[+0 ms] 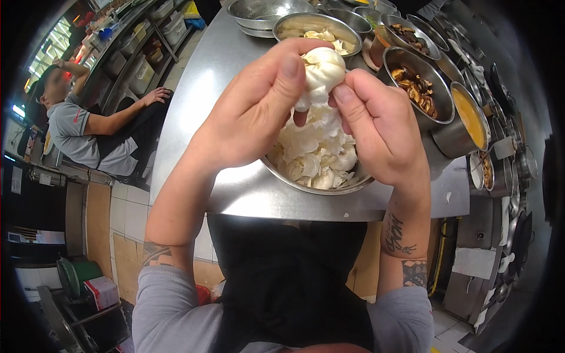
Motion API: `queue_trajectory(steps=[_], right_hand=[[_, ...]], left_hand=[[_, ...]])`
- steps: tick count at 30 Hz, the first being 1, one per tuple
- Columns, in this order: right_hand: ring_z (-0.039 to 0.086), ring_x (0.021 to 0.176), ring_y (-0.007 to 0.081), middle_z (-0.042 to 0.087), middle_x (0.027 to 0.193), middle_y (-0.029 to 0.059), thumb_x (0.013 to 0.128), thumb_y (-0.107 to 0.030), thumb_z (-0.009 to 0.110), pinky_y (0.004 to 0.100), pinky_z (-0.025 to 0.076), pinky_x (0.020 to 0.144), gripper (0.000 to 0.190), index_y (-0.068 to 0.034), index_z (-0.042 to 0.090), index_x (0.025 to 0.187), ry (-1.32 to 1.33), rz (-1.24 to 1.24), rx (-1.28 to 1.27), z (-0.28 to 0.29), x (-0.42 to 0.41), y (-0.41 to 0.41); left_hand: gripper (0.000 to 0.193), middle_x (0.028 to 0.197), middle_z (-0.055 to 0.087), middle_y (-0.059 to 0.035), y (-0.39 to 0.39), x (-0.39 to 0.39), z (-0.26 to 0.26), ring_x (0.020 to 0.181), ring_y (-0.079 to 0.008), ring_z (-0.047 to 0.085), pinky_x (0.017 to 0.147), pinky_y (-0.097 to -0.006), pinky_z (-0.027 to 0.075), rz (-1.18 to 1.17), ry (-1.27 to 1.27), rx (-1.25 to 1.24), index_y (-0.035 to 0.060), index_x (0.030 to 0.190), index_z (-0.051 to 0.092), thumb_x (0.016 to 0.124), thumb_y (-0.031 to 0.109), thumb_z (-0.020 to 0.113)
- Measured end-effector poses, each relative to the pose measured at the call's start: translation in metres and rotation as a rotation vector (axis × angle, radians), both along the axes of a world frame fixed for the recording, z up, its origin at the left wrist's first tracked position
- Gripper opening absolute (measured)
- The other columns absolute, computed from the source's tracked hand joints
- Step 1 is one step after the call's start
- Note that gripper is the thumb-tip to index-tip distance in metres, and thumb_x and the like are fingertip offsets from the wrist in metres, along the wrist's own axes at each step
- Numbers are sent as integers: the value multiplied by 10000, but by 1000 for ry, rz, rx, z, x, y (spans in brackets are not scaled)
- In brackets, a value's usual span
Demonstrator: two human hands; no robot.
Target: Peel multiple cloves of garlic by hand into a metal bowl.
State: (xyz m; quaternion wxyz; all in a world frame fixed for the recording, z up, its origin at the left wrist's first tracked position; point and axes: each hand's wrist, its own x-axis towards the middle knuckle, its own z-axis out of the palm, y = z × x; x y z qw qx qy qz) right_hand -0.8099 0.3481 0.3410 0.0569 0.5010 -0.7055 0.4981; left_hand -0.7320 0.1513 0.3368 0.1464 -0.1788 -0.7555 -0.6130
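A white garlic bulb (324,68) is held up in my left hand (256,101), with the thumb and fingers around its left side. The thumb and index finger of my right hand (379,123) pinch papery skin at the bulb's lower right. Below both hands, a round metal bowl (304,189) holds loose garlic skins (304,163) and some garlic bulbs (324,178). Behind the hands stands another metal bowl (284,31) with garlic cloves (324,35) in it.
Metal colanders (251,22) stand at the back of the steel table (185,106). On the right are an oval pan (448,114) of browned pieces, a container of orange-yellow liquid (470,114) and several other metal vessels. A person (75,128) sits at the left, beside shelves.
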Motion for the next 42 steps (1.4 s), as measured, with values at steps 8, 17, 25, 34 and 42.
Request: queue_trajectory(steps=[8,17,25,34,42], right_hand=[[639,707,404,618,776,194,970,-93,609,466,474,618,101,1,589,942,142,-35,63,2,-3,4],[624,942,169,687,1128,109,853,48,690,275,486,760,389,-12,695,1237,212,-23,-157,5,-14,6],[620,859,158,681,1098,116,799,52,802,278,504,726,329,-20,762,1117,419,87,-185,6,-13,1],[639,947,223,650,1039,123,855,154,626,320,514,871,184,24,638,985,408,81,-232,0,-22,-1],[607,944,216,635,1080,123,901,70,659,304,489,862,101,2,626,968,350,109,-141,6,-16,8]], left_hand=[[455,1144,627,3,2,1,-4,1026,-70,572,883,-238,482,-30,5,-38,36,1394,528,1043,275,690],[367,971,711,-141,10,0,-6,859,-249,710,757,-353,545,175,123,-194,36,1254,574,964,164,757],[429,903,738,-156,7,-7,-15,819,-309,742,748,-385,570,197,318,-247,6,1246,657,863,149,787],[455,1139,725,-93,0,-7,-3,1053,-168,678,934,-305,515,147,256,-349,-19,1252,702,835,102,839],[435,1097,741,-82,11,-3,-2,1003,-129,694,899,-290,559,147,77,-82,-14,1280,678,871,75,799]])
